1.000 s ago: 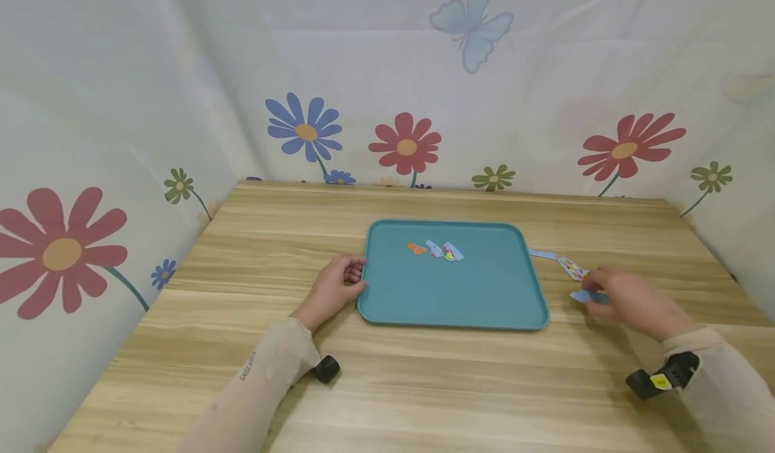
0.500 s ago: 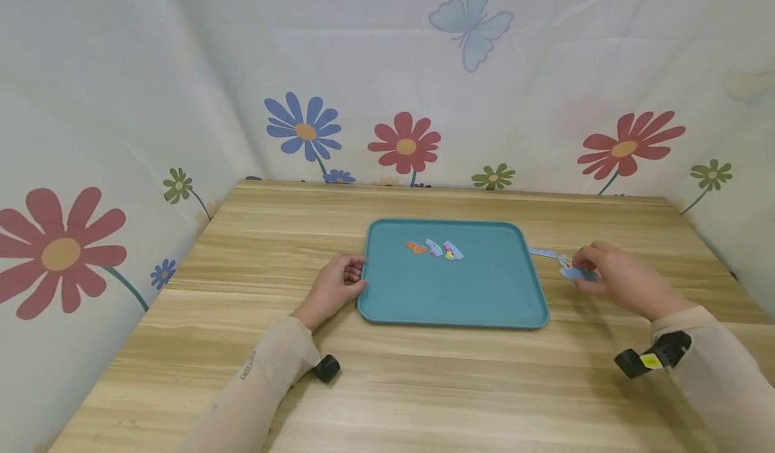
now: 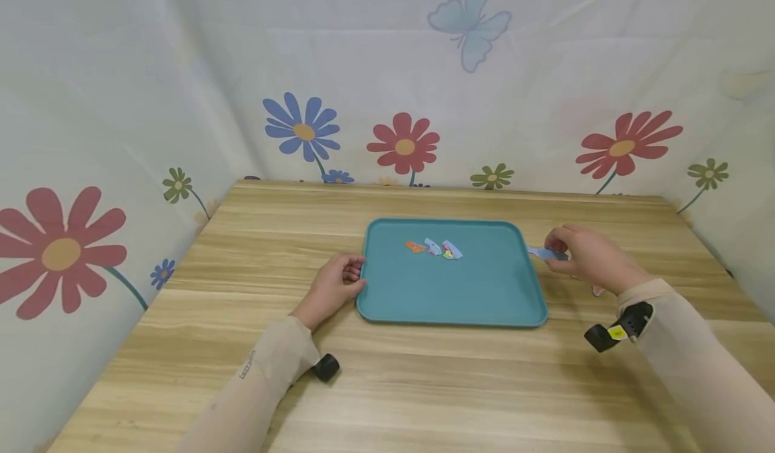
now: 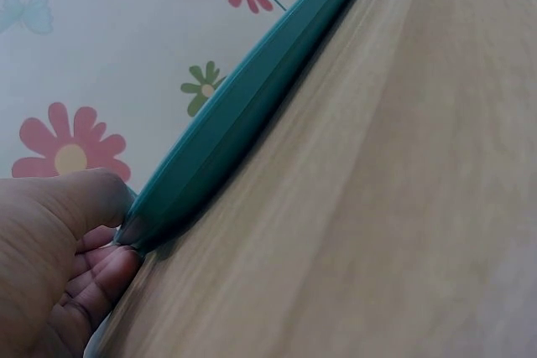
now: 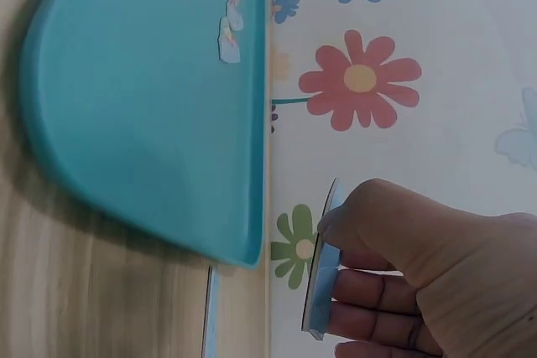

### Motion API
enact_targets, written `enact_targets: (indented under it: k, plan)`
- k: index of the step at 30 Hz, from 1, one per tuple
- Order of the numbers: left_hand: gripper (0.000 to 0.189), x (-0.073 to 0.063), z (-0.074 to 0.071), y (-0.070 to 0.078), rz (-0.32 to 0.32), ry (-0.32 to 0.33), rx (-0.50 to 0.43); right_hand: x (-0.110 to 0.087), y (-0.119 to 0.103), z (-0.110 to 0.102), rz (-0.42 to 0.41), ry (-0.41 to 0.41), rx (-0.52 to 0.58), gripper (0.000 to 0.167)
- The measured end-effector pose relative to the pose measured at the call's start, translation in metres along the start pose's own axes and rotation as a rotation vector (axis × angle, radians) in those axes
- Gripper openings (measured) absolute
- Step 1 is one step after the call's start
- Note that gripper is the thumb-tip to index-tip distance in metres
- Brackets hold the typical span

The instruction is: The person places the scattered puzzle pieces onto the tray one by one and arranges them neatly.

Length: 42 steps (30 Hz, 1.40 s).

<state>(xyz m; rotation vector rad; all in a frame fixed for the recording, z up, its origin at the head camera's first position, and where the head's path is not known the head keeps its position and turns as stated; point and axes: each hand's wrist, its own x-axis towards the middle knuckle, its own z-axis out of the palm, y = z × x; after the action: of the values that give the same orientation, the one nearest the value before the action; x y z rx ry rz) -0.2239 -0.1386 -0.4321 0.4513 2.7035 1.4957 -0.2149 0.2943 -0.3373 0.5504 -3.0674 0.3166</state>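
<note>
My left hand [image 3: 333, 288] grips the left rim of the teal tray [image 3: 454, 298]; in the left wrist view the thumb lies at the rim and curled fingers sit against its outer edge. To the right of the tray, my right hand [image 3: 590, 254] pinches a flat light blue puzzle piece [image 5: 323, 287] between thumb and fingers. A thin light blue piece [image 5: 211, 316] lies below it on the table, beside the tray. On the tray rest an orange piece [image 3: 415, 247], a pale blue piece [image 3: 432, 247] and a multicoloured piece [image 3: 451, 250].
Under the right wrist, another piece [image 3: 597, 291] shows only partly on the wooden table [image 3: 424, 386]. A white curtain [image 3: 339, 49] printed with flowers and a butterfly hangs behind the table and along its sides.
My right hand has picked up the light blue piece and carried it left and away from me, toward the tray's right edge. The left hand has stayed at the tray rim.
</note>
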Motion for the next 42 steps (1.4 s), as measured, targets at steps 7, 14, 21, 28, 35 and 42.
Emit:
enact_targets:
  k: [7,14,21,28,35,42]
  plan:
    - [0.042,0.002,-0.001,0.000,-0.003,0.003,0.017,0.019,-0.005,0.007,-0.029,0.015,0.042,0.023]
    - [0.041,0.003,0.000,-0.001,0.004,0.005,0.017,0.036,-0.011,0.015,-0.033,0.003,0.070,0.023]
    - [0.041,0.001,-0.001,0.001,-0.004,0.008,0.009,0.052,-0.021,0.024,-0.041,0.035,0.059,0.022]
    - [0.042,0.000,-0.001,0.004,-0.018,0.007,0.003,0.066,-0.031,0.036,-0.034,0.038,0.043,0.025]
    - [0.042,-0.001,-0.001,0.006,-0.020,0.005,0.003,0.077,-0.039,0.045,-0.020,0.015,0.020,0.027]
    - [0.042,-0.001,-0.001,0.004,-0.018,0.003,-0.007,0.084,-0.045,0.055,-0.039,0.040,0.026,0.026]
